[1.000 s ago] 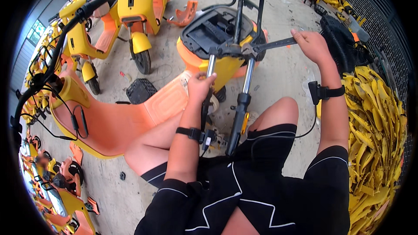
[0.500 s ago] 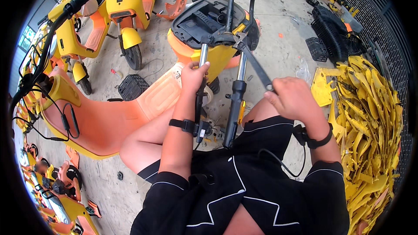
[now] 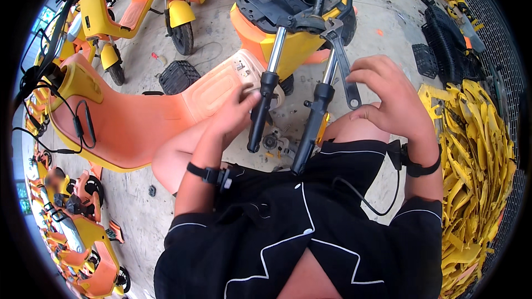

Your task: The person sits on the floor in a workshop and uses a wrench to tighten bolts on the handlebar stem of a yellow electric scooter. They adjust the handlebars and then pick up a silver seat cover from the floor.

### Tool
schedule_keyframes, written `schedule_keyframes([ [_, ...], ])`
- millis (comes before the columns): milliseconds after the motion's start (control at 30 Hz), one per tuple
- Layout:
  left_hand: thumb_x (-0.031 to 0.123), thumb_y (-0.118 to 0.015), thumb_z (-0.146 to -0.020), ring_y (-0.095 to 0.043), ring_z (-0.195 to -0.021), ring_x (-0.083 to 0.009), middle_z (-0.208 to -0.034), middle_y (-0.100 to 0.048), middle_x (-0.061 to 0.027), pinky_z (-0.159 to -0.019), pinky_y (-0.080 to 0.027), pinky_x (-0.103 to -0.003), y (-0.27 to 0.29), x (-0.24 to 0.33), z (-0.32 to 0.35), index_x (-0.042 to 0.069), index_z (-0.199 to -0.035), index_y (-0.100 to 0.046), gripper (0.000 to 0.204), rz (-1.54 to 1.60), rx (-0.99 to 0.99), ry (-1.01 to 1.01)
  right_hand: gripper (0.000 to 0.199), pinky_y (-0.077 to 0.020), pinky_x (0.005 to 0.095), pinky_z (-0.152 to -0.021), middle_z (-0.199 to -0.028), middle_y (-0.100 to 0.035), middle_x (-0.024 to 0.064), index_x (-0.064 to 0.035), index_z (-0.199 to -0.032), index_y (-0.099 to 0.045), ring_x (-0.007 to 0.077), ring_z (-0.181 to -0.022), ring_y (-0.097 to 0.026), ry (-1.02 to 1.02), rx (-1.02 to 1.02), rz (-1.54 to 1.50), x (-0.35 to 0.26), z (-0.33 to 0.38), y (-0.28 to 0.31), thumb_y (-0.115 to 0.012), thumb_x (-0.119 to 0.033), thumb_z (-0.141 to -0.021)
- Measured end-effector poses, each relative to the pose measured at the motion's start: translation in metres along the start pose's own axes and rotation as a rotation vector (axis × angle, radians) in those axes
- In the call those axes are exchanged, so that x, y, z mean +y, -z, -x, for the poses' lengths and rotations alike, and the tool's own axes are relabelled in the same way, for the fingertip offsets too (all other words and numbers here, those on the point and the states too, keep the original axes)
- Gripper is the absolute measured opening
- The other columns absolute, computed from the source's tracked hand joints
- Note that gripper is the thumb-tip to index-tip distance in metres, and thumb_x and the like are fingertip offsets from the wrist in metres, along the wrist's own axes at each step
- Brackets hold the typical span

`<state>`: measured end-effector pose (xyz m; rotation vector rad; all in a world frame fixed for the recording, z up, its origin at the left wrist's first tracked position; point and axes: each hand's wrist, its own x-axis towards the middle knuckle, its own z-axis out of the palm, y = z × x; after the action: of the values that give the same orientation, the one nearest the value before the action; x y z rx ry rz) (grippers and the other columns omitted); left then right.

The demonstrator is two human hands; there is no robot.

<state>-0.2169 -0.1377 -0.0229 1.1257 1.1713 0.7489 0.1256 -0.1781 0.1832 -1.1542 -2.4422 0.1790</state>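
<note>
A front fork with two legs, chrome tubes above black lower sleeves, leans toward me; its left leg (image 3: 265,99) and right leg (image 3: 316,119) hang from a dark clamp (image 3: 302,24). A dark grey wrench (image 3: 344,69) has its jaws at the clamp's right end, its holed handle pointing down toward me. My right hand (image 3: 388,94) is open beside the handle, fingers and thumb apart, not wrapped round it. My left hand (image 3: 235,112) is at the left leg, thumb and forefinger apart and nothing gripped; whether it touches the leg I cannot tell.
A yellow and orange scooter body (image 3: 138,122) lies on my left. Beyond the fork is an orange and yellow scooter part with a dark tray (image 3: 277,3). Yellow panels (image 3: 471,188) are heaped on my right. A black basket (image 3: 178,76) and small metal parts (image 3: 271,141) are on the floor.
My right hand has opened off the wrench handle, and the handle now hangs more steeply. My left hand has let go of the left leg's chrome tube and moved lower. The view has shifted.
</note>
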Motion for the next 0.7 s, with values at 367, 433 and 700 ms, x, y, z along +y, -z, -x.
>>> schedule_keyframes([
  [367, 0.029, -0.079, -0.088, -0.061, -0.073, -0.013, -0.077, -0.063, -0.005, -0.067, -0.051, -0.032, -0.049, -0.014, -0.001, -0.001, -0.108, -0.06, 0.04, -0.135, 0.16, 0.117, 0.034, -0.0499, 0.041, -0.098, -0.102, -0.071, 0.0057, -0.0076, -0.1, -0.072, 0.0283, -0.112, -0.063, 0.488, -0.395, -0.115, 0.017, -0.052, -0.026, -0.083, -0.022, -0.071],
  [433, 0.029, -0.079, -0.087, -0.063, -0.073, -0.0139, -0.078, -0.064, -0.0071, -0.067, -0.052, -0.033, -0.05, -0.015, 0.0, -0.001, -0.108, -0.061, 0.041, -0.179, 0.191, 0.116, 0.026, -0.0514, 0.0383, -0.09, -0.097, -0.071, 0.0041, -0.0107, -0.095, -0.073, 0.0263, -0.104, -0.066, 0.545, -0.407, -0.039, 0.012, -0.07, -0.044, -0.078, -0.029, -0.078],
  [700, 0.026, -0.078, -0.087, -0.06, -0.071, -0.0157, -0.08, -0.066, -0.0096, -0.068, -0.052, -0.035, -0.054, -0.018, -0.001, -0.003, -0.109, -0.062, 0.04, -0.215, 0.264, 0.047, 0.029, -0.0544, 0.0431, -0.063, -0.077, -0.07, 0.0072, -0.0129, -0.088, -0.073, 0.0303, -0.073, -0.07, 0.568, -0.568, 0.308, -0.004, -0.182, -0.103, -0.068, -0.042, -0.087],
])
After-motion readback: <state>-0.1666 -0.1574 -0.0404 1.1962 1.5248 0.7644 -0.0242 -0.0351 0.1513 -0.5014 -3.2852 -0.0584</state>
